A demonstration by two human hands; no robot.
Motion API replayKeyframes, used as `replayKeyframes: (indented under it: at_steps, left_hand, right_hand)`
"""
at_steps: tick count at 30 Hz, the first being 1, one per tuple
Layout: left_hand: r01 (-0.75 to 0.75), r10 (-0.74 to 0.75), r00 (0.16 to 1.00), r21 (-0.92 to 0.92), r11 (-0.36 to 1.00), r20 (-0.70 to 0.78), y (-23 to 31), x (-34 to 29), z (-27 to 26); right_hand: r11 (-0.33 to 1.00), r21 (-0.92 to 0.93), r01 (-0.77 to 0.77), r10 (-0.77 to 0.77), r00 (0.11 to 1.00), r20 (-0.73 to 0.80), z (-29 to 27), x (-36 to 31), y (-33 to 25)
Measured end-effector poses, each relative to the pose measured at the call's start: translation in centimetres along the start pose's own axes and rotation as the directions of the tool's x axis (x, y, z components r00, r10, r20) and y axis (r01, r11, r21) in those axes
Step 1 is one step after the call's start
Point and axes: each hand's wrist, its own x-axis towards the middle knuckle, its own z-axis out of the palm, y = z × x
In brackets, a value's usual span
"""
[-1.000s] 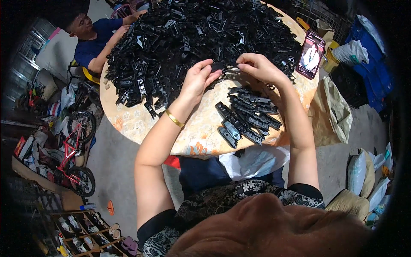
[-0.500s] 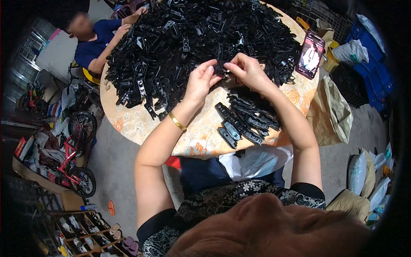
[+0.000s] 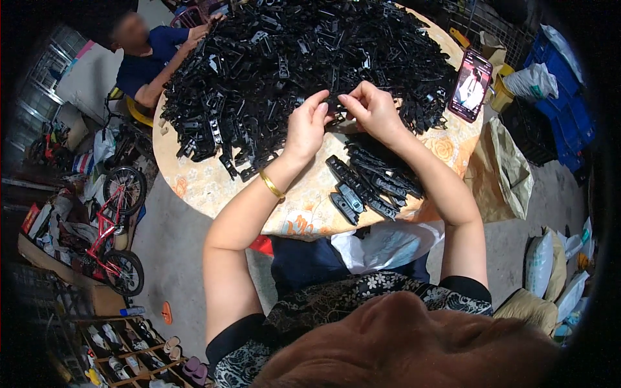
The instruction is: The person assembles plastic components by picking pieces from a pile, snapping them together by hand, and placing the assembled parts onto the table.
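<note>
My left hand (image 3: 306,130) and my right hand (image 3: 375,115) meet at the near side of a large heap of black plastic parts (image 3: 278,71). Between their fingertips is a small black plastic part (image 3: 334,105), dark against the heap, so its exact shape is hard to make out. Thumb and forefinger are pinched on both hands, the left gripping one side of the part, the right its other end. A gold bangle circles my left wrist. Below my right forearm lies a group of long black plastic parts (image 3: 369,181), laid roughly side by side on the patterned tablecloth (image 3: 301,207).
A phone (image 3: 470,86) with a lit screen stands at the table's right edge. Across the table to the left, another person (image 3: 152,61) has their hands at the heap. Beyond are a red bicycle (image 3: 103,226), a shoe rack (image 3: 132,349), blue crates (image 3: 563,110) and a tan sack (image 3: 501,171).
My hands stay near the same spot, with the left fingers shifted slightly around the small part. The other person has leaned a little to the right.
</note>
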Motion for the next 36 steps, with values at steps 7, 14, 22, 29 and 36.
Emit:
replayKeyframes:
  at_steps: [7,14,22,29,36]
  left_hand:
    - [0.002,0.004,0.998,0.099,0.995,-0.058,1.0,0.0,-0.3]
    - [0.067,-0.047,0.994,-0.218,0.974,0.095,2.3,0.1,-0.5]
    - [0.199,-0.144,0.971,-0.318,0.927,0.188,1.9,-0.2,-0.5]
    - [-0.272,0.107,0.800,0.198,0.942,0.591,3.0,-4.4,2.9]
    - [-0.506,0.249,0.862,0.715,0.483,0.442,4.0,-1.3,-1.5]
  right_hand:
    - [0.980,0.186,-0.064,0.043,0.992,0.115,0.1,0.0,0.0]
    - [0.975,0.150,-0.164,0.103,0.931,0.350,-3.0,1.2,0.8]
    - [0.992,0.103,-0.073,0.029,0.926,0.377,-3.6,1.8,2.1]
    - [0.938,-0.344,0.045,0.025,0.980,0.197,-4.5,2.2,3.4]
    - [0.730,-0.613,0.303,-0.061,0.921,0.384,-3.1,1.7,3.7]
